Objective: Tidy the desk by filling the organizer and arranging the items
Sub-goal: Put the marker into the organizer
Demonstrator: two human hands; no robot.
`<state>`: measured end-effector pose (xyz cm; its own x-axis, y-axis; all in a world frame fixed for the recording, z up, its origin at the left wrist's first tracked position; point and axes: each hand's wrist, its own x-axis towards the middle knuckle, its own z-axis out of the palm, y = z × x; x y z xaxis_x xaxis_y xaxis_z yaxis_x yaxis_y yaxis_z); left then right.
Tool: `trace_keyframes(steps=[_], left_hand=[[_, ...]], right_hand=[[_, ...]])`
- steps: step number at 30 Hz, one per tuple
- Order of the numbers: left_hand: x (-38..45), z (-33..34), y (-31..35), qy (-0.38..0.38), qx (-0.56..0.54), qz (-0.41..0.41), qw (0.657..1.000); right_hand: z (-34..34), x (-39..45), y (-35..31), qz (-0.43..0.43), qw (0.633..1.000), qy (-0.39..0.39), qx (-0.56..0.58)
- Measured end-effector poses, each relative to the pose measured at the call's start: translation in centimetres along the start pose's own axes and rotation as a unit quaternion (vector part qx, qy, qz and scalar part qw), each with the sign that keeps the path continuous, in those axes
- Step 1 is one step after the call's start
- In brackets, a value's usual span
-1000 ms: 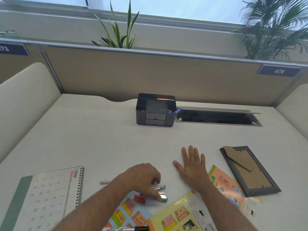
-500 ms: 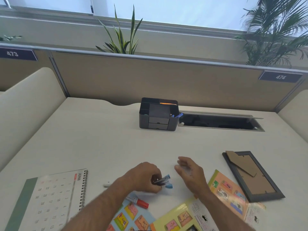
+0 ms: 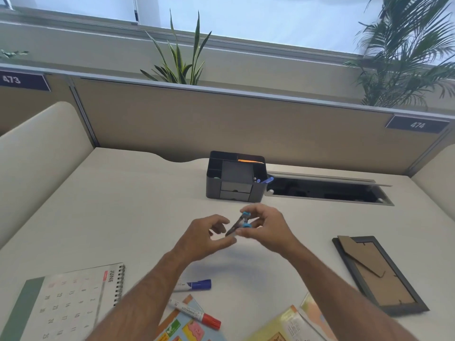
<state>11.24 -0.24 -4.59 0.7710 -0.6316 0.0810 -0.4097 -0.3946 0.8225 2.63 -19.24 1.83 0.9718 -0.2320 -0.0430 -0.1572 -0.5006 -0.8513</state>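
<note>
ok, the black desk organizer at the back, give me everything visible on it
The organizer is a dark grey, plastic-looking box standing upright on the desk near the partition, beside the cable slot. Open compartments ring a raised centre block; two small drawers, both shut, face front. Something orange lies in the rear compartment, blue-capped pens in the right one. Neither hand touches it.

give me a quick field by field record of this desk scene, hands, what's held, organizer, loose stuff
left hand: raised over the desk, fingers curled at the lower end of the held items
right hand: pinches the blue-capped end
held: small bundle of blue-capped pens, exact count unclear
organizer: dark, at the back of the desk, pens in its right compartment, drawers closed
loose markers: blue-capped marker, red-capped marker
calendar: lower left, shows June
picture frame: right, face down
sticker sheets: near edge
</note>
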Motion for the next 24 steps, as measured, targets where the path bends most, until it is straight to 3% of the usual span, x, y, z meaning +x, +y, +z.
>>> trace_keyframes(steps=[4, 8, 13, 24], left_hand=[[1.0, -1.8, -3.5, 0.047, 0.184, -0.077, 0.979], [0.7, -3.0, -6.9, -0.006, 0.334, -0.095, 0.938], [-0.2, -1.8, -9.3, 0.058, 0.374, -0.067, 0.923], [0.2, -1.4, -10.5, 0.082, 0.388, -0.053, 0.917]], right_hand=[[-1.1, 4.6, -3.3, -0.034, 0.998, 0.051, -0.021], [-1.4, 9.8, -5.5, -0.064, 0.99, 0.119, -0.049], [-0.4, 15.2, -6.6, -0.073, 0.983, 0.136, -0.103], [3.6, 21.5, -4.2, -0.024, 0.976, 0.066, -0.207]])
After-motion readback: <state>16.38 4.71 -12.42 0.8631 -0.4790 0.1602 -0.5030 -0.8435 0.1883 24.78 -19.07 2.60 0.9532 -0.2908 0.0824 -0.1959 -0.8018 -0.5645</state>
